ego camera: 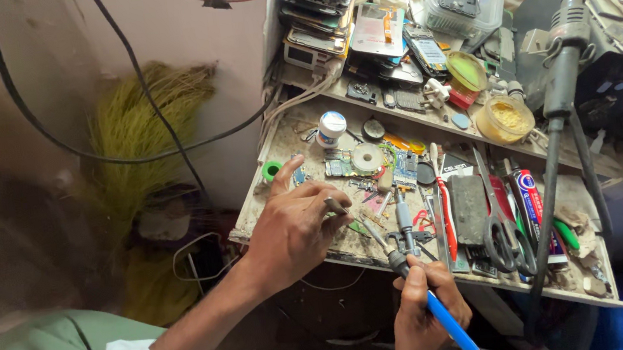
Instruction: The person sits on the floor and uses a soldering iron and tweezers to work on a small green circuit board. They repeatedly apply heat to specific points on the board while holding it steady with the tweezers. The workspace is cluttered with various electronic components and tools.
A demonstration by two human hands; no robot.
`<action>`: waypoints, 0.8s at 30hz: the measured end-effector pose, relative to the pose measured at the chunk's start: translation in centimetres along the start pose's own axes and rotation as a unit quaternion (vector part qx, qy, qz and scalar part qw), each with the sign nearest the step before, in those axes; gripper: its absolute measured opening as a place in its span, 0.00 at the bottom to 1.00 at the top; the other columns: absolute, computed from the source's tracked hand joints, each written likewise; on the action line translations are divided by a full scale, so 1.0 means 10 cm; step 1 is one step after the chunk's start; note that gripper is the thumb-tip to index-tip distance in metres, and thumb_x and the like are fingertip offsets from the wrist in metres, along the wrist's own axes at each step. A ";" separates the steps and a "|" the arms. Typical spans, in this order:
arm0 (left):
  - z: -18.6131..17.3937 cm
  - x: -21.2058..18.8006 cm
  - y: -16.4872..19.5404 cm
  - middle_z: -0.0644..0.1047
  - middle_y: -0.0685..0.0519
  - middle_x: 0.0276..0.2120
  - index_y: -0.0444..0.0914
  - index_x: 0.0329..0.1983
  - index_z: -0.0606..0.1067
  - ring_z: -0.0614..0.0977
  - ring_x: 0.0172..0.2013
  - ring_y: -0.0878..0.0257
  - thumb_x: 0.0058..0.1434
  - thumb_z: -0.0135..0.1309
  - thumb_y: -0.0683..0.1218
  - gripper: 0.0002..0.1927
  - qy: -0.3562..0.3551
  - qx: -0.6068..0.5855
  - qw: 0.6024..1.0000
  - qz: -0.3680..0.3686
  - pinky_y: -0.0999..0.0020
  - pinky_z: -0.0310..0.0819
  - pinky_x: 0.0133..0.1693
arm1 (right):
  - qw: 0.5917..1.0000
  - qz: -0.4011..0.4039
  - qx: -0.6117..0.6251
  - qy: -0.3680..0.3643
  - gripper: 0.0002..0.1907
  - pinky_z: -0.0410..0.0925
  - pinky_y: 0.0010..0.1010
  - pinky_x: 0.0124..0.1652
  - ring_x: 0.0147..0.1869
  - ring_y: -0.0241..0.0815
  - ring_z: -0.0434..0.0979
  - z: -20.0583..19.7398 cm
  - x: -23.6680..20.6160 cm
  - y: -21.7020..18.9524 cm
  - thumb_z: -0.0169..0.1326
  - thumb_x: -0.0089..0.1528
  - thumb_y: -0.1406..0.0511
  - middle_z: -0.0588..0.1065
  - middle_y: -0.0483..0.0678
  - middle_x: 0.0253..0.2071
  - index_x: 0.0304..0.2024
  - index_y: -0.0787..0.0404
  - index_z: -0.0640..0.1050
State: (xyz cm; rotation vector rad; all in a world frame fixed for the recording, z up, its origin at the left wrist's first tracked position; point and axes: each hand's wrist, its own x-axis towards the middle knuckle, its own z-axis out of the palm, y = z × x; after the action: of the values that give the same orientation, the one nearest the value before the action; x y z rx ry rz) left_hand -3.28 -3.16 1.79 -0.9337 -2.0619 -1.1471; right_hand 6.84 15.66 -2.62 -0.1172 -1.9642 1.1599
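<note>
Left hand (294, 228) pinches a small part on the cluttered table (575, 290); right hand (425, 314) grips a blue-handled soldering iron (418, 288), best kept steady, tip angled to it.

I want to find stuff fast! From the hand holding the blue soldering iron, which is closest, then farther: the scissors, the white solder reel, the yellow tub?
From the right hand:
1. Scissors, just up and to the right on the bench.
2. White solder reel, farther up, near the middle.
3. Yellow tub, farthest, on the upper shelf to the right.

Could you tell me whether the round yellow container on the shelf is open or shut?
Open: the round container has no lid on it, and yellow material shows inside from above.
</note>
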 end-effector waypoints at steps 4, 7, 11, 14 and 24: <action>0.00 0.01 0.00 0.81 0.57 0.34 0.41 0.40 0.74 0.85 0.41 0.61 0.57 0.65 0.42 0.12 -0.004 -0.001 1.000 0.002 0.40 0.59 0.67 | 1.000 0.017 0.016 -0.001 0.10 0.72 0.24 0.30 0.28 0.36 0.77 0.01 0.00 -0.01 0.52 0.67 0.67 0.74 0.49 0.28 0.40 0.70 0.78; 0.00 0.00 0.00 0.82 0.57 0.33 0.41 0.41 0.74 0.85 0.42 0.61 0.58 0.65 0.43 0.12 -0.007 -0.003 1.000 -0.005 0.39 0.58 0.67 | 1.000 0.016 0.019 0.000 0.10 0.72 0.24 0.30 0.28 0.36 0.77 0.02 0.00 -0.02 0.53 0.66 0.67 0.74 0.50 0.29 0.40 0.71 0.78; 0.00 0.00 0.00 0.82 0.57 0.33 0.41 0.40 0.74 0.85 0.41 0.61 0.58 0.65 0.43 0.12 -0.011 -0.003 1.000 -0.007 0.39 0.58 0.68 | 1.000 0.007 0.012 -0.002 0.09 0.72 0.23 0.29 0.28 0.35 0.77 0.01 0.01 -0.02 0.53 0.66 0.67 0.75 0.50 0.29 0.39 0.70 0.78; 0.00 0.00 -0.01 0.82 0.57 0.33 0.41 0.41 0.74 0.85 0.42 0.62 0.58 0.65 0.43 0.12 -0.013 -0.003 1.000 -0.007 0.39 0.58 0.68 | 1.000 0.002 0.010 -0.011 0.09 0.70 0.23 0.28 0.27 0.35 0.76 0.00 0.02 -0.01 0.53 0.66 0.67 0.75 0.50 0.27 0.39 0.70 0.79; 0.02 0.00 -0.02 0.82 0.57 0.33 0.41 0.40 0.74 0.85 0.41 0.62 0.59 0.64 0.43 0.11 -0.017 0.002 1.000 -0.002 0.39 0.58 0.68 | 1.000 -0.014 0.003 -0.010 0.09 0.71 0.23 0.28 0.27 0.34 0.77 0.00 0.03 -0.02 0.53 0.66 0.68 0.75 0.49 0.28 0.38 0.70 0.78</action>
State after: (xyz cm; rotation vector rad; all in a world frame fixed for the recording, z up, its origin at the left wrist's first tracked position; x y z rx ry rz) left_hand -3.52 -3.09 1.60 -0.9543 -2.0936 -1.1356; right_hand 6.69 15.70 -2.25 -0.0760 -1.9737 1.1535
